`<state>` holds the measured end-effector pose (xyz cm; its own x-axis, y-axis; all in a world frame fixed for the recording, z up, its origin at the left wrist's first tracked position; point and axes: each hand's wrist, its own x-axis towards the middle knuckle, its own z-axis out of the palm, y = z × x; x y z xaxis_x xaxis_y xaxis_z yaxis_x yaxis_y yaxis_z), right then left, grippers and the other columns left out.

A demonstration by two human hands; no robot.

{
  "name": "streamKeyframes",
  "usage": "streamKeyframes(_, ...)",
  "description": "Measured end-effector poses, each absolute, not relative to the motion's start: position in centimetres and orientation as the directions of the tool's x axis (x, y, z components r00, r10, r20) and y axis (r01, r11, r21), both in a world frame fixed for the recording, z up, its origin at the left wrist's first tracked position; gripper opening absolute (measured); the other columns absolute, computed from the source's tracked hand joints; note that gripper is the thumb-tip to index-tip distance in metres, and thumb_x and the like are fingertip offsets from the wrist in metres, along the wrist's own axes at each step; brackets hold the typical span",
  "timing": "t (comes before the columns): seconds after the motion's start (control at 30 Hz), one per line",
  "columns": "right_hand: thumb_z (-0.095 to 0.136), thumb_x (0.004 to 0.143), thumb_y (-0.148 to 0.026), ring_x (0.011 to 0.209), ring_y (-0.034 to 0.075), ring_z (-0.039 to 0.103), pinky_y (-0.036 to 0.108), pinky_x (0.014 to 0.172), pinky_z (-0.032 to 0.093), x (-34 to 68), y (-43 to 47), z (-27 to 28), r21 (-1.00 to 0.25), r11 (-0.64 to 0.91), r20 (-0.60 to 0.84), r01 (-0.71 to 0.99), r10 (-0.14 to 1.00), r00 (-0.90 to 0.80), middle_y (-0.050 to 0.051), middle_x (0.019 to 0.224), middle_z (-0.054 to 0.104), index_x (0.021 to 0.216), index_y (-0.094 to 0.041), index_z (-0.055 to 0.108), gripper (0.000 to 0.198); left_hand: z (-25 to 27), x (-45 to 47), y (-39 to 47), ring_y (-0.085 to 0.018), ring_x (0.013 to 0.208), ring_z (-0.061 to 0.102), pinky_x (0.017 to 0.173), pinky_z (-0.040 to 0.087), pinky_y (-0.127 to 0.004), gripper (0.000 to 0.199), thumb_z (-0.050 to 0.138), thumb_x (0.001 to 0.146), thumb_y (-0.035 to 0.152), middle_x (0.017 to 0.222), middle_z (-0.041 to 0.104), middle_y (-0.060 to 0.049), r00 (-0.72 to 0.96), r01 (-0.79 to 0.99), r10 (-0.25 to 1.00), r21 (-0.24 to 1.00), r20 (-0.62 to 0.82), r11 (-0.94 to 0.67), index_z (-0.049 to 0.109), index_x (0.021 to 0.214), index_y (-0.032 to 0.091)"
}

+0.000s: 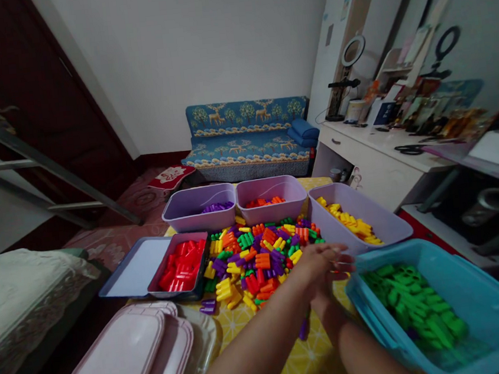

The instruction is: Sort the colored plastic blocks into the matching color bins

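My left hand [320, 261] reaches across my right hand [322, 291] at the right edge of a heap of mixed plastic building blocks [257, 257]. The left fingers stretch out to the right, slightly blurred and apart, with no block visible in them. Most of my right hand is hidden behind the left, so its fingers cannot be made out. A small orange-red piece [339, 274] shows just below the left fingertips; whether a hand touches it is unclear. Near my wrists lies a purple block [304, 327]. Closest to the hands are a blue bin [477, 282] with green blocks and a lilac bin [382, 220] with yellow blocks.
Behind the heap stand lilac bins of purple blocks [181, 218] and orange blocks [295, 194]. A tray of red blocks [183, 266] sits left. Pale lids [115, 356] lie at the front left. Beyond are a sofa [249, 145], a ladder [45, 155] and a dresser [361, 145].
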<state>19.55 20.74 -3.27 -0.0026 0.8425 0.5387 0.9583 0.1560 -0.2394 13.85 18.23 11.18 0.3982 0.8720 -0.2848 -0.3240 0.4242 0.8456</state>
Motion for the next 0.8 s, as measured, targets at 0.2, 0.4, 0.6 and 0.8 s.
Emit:
streamKeyframes(0.2, 0.042, 0.091, -0.027, 0.131, 0.028, 0.045, 0.044, 0.108, 0.032, 19.6, 20.1, -2.9, -0.105, 0.127, 0.404, 0.986, 0.912, -0.074, 0.018, 0.143, 0.05, 0.132, -0.012, 0.056, 0.046, 8.5, 1.3, 19.4, -0.024, 0.113, 0.061, 0.103, 0.044, -0.04, 0.028, 0.056, 0.081, 0.017, 0.112, 0.07, -0.01, -0.288, 0.472, 0.943, 0.881, 0.169, -0.014, 0.07, 0.105, 0.017)
streamKeyframes(0.4, 0.042, 0.093, -0.029, 0.128, 0.028, 0.047, 0.042, 0.107, 0.03, 19.5, 20.1, -2.6, -0.049, 0.108, 0.413, 0.993, 0.907, -0.078, 0.015, 0.145, 0.048, 0.133, -0.013, 0.055, 0.045, 6.0, -6.0, 20.2, -0.025, 0.13, 0.049, 0.111, 0.037, -0.037, 0.059, 0.052, 0.076, 0.003, 0.137, 0.055, -0.013, -0.378, 0.781, 0.908, 0.589, 0.18, 0.209, 0.056, 0.133, 0.016)
streamKeyframes(0.6, 0.043, 0.092, -0.027, 0.128, 0.028, 0.047, 0.041, 0.107, 0.031, 19.6, 20.1, -2.7, -0.033, 0.121, 0.421, 0.992, 0.902, -0.096, 0.018, 0.142, 0.051, 0.131, -0.01, 0.056, 0.045, 5.2, -5.8, 19.4, -0.025, 0.127, 0.049, 0.109, 0.037, -0.034, 0.061, 0.055, 0.074, 0.003, 0.134, 0.06, -0.006, -0.257, 0.875, 0.959, 0.451, 0.121, 0.178, 0.059, 0.131, 0.025)
streamKeyframes(0.8, 0.042, 0.092, -0.028, 0.126, 0.028, 0.048, 0.042, 0.106, 0.031, 19.9, 20.5, -3.5, -0.016, 0.139, 0.448, 0.99, 0.886, -0.117, 0.016, 0.143, 0.05, 0.131, -0.011, 0.056, 0.044, 4.9, -5.9, 18.4, -0.022, 0.105, 0.061, 0.095, 0.045, -0.033, 0.031, 0.063, 0.082, 0.023, 0.107, 0.072, -0.006, -0.21, 0.82, 0.973, 0.559, 0.097, 0.121, 0.069, 0.112, 0.022)
